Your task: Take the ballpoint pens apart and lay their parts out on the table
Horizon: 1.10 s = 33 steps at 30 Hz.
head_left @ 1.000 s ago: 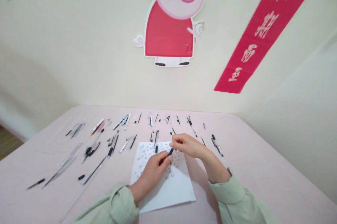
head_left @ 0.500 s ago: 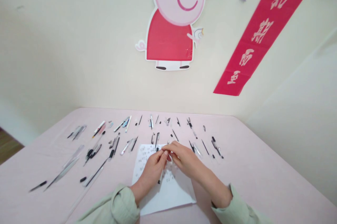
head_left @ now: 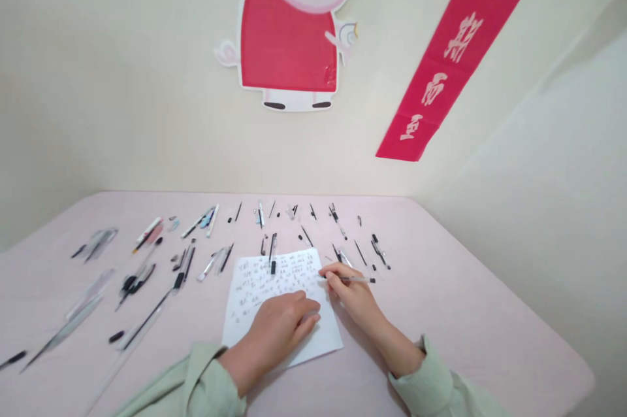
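A white sheet of paper [head_left: 255, 286] covered with small scribbles lies on the pink table [head_left: 465, 312] in front of me. My left hand [head_left: 279, 325] rests palm down on the sheet, fingers together and flat. My right hand [head_left: 350, 293] pinches a clear pen [head_left: 357, 280], its tip at the paper's right edge and its barrel pointing right. Both arms wear pale green sleeves.
Several pens, caps and refills [head_left: 147, 273] lie scattered in rows across the table's far half, from the left edge to right of the paper. A cartoon pig cutout [head_left: 289, 31] and a red banner [head_left: 441, 57] hang on the wall behind.
My hands were together over the paper fitting a small black piece to a pen. Now they are apart: the left lies flat on the sheet, the right holds the pen to it.
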### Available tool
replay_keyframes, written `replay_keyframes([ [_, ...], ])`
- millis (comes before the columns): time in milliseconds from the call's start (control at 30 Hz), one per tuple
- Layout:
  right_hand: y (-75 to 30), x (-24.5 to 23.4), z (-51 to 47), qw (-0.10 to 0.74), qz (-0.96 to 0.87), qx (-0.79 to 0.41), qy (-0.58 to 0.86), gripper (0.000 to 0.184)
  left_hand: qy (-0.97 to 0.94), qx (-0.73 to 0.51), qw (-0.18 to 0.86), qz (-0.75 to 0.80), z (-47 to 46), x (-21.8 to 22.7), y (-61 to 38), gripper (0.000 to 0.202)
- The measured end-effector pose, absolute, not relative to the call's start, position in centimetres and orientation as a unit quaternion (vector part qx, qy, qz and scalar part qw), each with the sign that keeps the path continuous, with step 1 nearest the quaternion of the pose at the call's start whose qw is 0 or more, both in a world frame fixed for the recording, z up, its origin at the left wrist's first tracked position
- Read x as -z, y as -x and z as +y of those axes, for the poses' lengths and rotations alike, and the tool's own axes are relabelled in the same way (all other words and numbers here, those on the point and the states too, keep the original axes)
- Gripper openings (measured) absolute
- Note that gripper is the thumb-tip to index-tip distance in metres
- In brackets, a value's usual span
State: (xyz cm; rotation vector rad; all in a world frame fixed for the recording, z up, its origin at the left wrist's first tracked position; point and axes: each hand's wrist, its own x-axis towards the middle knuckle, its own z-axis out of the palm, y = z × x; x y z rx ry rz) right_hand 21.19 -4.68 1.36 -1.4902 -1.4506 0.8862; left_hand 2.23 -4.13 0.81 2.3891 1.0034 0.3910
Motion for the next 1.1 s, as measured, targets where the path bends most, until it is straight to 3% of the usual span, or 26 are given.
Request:
replay_keyframes([
  [133,-21.44,-0.48,-5.55,0.428,-0.581,-0.327,0.610,0.003,-0.905,-0.066,0.169,0.385,-4.84,-0.95,-2.85,0.020],
  [200,-21.37,-0.29,-5.43,0.422,-0.593,-0.312,0.611,0.006,-0.904,-0.045,0.158,0.396,-4.80,-0.96,-3.14,0.020],
  [1100,-21.04,-0.63,-5.02,0.413,-0.579,-0.301,0.635,0.010,-0.903,-0.069,0.164,0.390,-4.60,-0.47,-3.08,0.025],
])
